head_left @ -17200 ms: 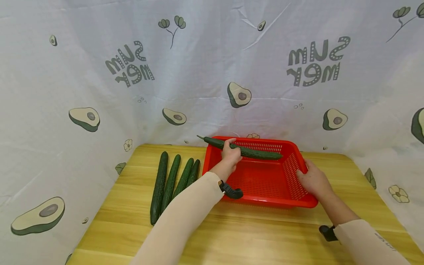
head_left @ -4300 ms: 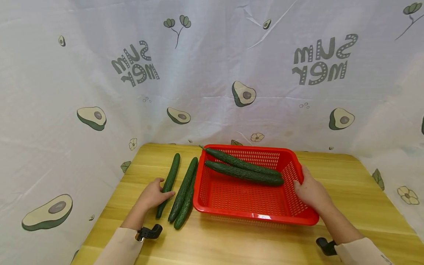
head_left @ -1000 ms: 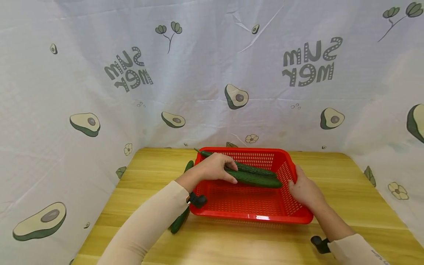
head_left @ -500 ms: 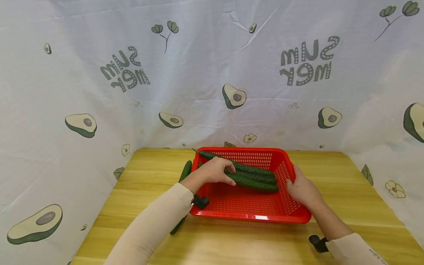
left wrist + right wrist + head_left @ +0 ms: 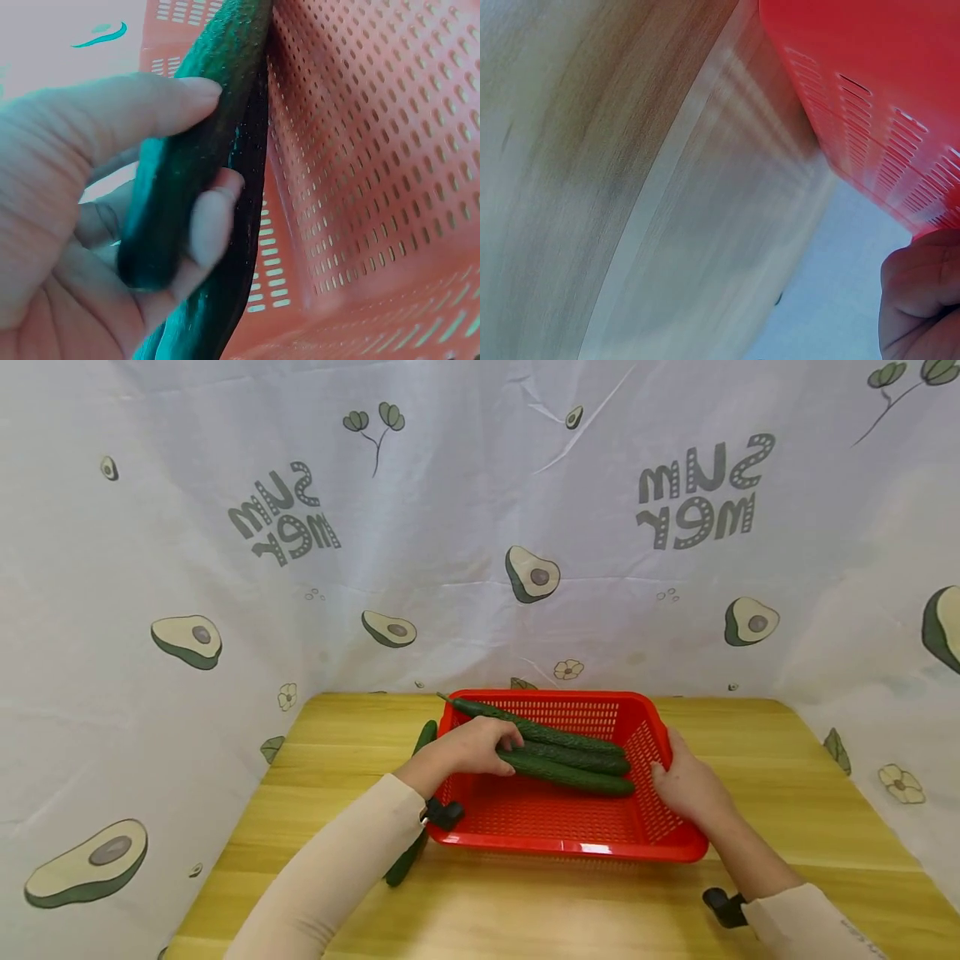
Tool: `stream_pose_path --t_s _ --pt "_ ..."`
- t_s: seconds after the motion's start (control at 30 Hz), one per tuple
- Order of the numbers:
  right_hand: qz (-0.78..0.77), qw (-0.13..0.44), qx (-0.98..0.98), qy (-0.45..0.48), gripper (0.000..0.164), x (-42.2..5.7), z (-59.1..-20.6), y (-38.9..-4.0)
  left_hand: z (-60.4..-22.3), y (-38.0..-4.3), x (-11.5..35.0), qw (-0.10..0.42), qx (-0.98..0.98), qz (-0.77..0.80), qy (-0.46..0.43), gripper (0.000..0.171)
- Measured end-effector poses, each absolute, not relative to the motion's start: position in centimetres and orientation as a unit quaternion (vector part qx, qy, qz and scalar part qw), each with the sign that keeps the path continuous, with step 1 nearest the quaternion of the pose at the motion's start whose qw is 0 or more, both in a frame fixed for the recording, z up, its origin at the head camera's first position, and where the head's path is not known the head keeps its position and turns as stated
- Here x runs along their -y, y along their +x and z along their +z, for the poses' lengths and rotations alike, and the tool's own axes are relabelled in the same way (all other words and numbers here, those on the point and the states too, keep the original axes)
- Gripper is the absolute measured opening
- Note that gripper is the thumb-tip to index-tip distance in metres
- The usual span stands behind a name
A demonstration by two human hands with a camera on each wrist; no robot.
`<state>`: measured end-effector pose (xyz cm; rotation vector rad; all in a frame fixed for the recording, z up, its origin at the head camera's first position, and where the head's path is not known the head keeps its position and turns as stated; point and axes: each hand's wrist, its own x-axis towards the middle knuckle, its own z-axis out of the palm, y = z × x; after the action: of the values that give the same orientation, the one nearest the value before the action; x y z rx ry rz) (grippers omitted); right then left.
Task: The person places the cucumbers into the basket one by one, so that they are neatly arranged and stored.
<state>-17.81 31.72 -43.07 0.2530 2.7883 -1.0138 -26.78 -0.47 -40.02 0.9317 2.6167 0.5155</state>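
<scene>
In the head view, my left hand (image 5: pixel 476 745) reaches over the near left side of the red plastic basket (image 5: pixel 555 845) and holds a cucumber (image 5: pixel 573 777) by its left end. The left wrist view shows thumb and fingers around that cucumber (image 5: pixel 169 180). Two more cucumbers lie behind it in the basket: a dark middle one (image 5: pixel 585 757) and a stalked one (image 5: pixel 540 731) whose stem pokes over the back left corner. My right hand (image 5: pixel 692 783) grips the basket's right rim; the right wrist view shows only part of that hand (image 5: pixel 922 292) against the basket.
On the wooden table (image 5: pixel 330 752), cucumber (image 5: pixel 405 860) shows left of the basket, partly behind my left forearm; whether one or two lie there I cannot tell. A white cloth (image 5: pixel 420 527) with avocado prints hangs behind and at both sides.
Since 4.3 s ago, the left hand has carried a cucumber from the table into the basket, beside the other two. Over the last second it has come down slightly towards the front. The right hand keeps its grip.
</scene>
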Motion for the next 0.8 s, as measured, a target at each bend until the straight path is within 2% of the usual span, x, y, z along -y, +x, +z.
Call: stream_pose_path --t_s 0.37,0.57,0.8 --pt "-0.338 0.085 -0.933 0.084 0.077 -31.81 -43.26 -17.60 -40.35 -26.52 -0.02 0.158 -0.928 0.111 0.320 0.039" --pt "-0.345 0.082 -0.931 0.083 0.076 -31.72 -43.31 -17.56 -40.41 -26.53 0.24 0.159 -0.921 0.070 0.347 0.035" --pt "-0.345 0.076 -0.932 0.082 0.076 -31.81 -43.09 -17.60 -40.33 -26.58 0.32 0.124 -0.927 0.036 0.353 0.033"
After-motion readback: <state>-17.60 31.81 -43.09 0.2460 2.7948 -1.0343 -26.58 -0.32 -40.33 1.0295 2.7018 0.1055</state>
